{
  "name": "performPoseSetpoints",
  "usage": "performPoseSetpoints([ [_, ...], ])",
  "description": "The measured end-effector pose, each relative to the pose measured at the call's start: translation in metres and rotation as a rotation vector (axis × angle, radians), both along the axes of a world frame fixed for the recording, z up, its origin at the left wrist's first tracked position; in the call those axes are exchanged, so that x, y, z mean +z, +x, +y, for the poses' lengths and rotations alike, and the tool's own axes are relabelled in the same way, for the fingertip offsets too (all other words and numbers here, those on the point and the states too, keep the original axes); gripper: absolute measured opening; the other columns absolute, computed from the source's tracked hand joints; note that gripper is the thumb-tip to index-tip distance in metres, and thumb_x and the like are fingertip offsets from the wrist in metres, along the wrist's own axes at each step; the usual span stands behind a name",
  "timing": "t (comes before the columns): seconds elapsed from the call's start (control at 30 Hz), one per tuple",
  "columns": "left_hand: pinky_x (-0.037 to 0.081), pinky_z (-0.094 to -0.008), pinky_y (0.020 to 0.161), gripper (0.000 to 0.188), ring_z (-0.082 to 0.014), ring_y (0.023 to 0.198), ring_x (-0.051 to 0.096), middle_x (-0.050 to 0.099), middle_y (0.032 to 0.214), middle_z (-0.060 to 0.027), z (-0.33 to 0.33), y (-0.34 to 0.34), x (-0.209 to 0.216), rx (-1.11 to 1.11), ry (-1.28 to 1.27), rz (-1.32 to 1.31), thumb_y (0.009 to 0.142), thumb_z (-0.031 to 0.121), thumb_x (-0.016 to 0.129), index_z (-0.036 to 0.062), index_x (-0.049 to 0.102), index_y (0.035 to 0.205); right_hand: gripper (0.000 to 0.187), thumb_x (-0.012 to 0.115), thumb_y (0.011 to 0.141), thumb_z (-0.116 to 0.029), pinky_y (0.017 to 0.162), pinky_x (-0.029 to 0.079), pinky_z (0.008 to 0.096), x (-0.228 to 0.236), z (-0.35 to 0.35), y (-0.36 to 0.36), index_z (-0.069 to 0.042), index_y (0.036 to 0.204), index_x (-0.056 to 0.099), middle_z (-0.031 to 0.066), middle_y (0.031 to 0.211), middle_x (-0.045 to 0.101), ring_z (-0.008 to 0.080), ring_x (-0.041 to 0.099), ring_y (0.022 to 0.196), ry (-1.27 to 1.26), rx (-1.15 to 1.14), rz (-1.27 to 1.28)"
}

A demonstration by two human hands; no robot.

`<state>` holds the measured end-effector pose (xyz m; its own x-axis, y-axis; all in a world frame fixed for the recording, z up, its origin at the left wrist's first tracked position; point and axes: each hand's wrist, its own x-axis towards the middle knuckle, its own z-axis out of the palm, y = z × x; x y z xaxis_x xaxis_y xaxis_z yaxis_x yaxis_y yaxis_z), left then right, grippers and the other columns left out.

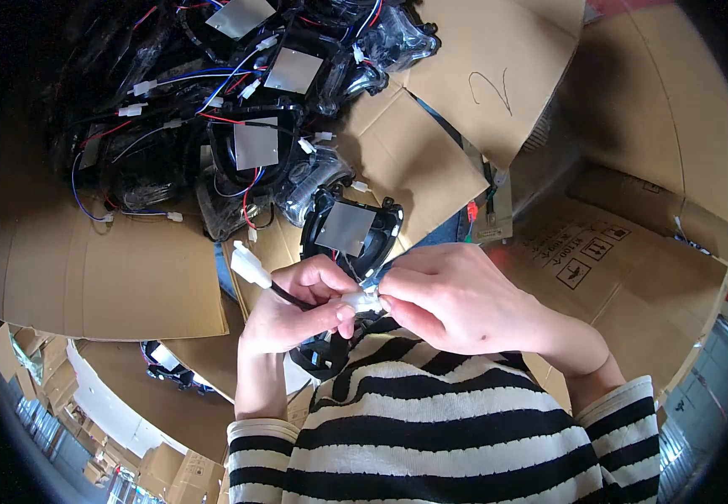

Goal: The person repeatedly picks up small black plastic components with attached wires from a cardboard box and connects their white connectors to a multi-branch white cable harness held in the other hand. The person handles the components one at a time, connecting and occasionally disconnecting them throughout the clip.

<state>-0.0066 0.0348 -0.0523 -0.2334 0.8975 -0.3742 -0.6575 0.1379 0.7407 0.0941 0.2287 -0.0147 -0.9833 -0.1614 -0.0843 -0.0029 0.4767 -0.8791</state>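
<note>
My left hand (pixel 293 307) is closed, with thumb and fingers pinching a small white connector (pixel 354 301). From the right, my right hand (pixel 456 298) meets it; thumb and forefinger pinch the connector's other end, where thin wires partly show. A black cable (pixel 290 296) passes by my left palm and ends in a larger white plug (pixel 251 265) that sticks out to the upper left. Just beyond my fingers lies a black plastic housing (pixel 318 239) bearing a square silver plate (pixel 345 228). Its lower part is hidden by my hands.
Many similar black housings with silver plates (pixel 256 144), loose wires and white plugs are heaped at the upper left, some in clear plastic wrap (pixel 309 178). Cardboard flaps (pixel 129 269) spread around. An open cardboard box (pixel 607 252) stands at the right, with a few wires inside.
</note>
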Motion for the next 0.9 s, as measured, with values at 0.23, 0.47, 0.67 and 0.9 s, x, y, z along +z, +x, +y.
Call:
performPoseSetpoints([
  [0.23, 0.031, -0.0197, 0.056, 0.093, -0.0069, 0.057, 0.034, 0.048, 0.090, -0.0074, 0.001, 0.008, 0.011, 0.194, -0.035, 0.123, 0.072, 0.071, 0.040, -0.0058, 0.033, 0.123, 0.005, 0.054, 0.074, -0.008, 0.050, 0.038, 0.0375, 0.008, 0.022, 0.004, -0.003, 0.072, 0.052, 0.0092, 0.060, 0.048, 0.0277, 0.050, 0.055, -0.059, -0.082, -0.027],
  [0.47, 0.044, -0.0277, 0.068, 0.021, -0.0171, 0.076, 0.054, 0.059, 0.089, -0.0125, 0.002, 0.016, 0.023, 0.225, 0.098, 0.515, 0.086, 0.009, 0.048, -0.0025, 0.058, 0.101, 0.002, 0.056, 0.073, -0.003, 0.051, 0.036, 0.0351, 0.032, 0.031, 0.005, -0.002, 0.073, 0.055, 0.0085, 0.060, 0.046, 0.0248, 0.048, 0.056, -0.366, 0.034, -0.006],
  [0.67, 0.045, -0.0280, 0.065, 0.020, -0.0199, 0.076, 0.056, 0.059, 0.086, -0.0135, 0.007, 0.013, 0.028, 0.149, 0.145, 0.725, 0.077, 0.001, 0.055, -0.0026, 0.062, 0.095, 0.006, 0.057, 0.072, -0.003, 0.051, 0.036, 0.0345, 0.043, 0.022, 0.006, -0.002, 0.077, 0.054, 0.0087, 0.063, 0.049, 0.0251, 0.049, 0.056, -0.350, 0.000, 0.016],
  [0.9, 0.044, -0.0274, 0.056, 0.020, -0.0188, 0.068, 0.055, 0.055, 0.087, -0.0141, 0.006, 0.031, 0.026, 0.366, 0.024, 1.077, 0.074, 0.004, 0.057, -0.0021, 0.063, 0.093, 0.005, 0.052, 0.079, -0.004, 0.045, 0.031, 0.0292, 0.041, 0.008, 0.010, 0.000, 0.077, 0.053, 0.0075, 0.062, 0.048, 0.0182, 0.044, 0.048, -0.548, -0.070, -0.139],
])
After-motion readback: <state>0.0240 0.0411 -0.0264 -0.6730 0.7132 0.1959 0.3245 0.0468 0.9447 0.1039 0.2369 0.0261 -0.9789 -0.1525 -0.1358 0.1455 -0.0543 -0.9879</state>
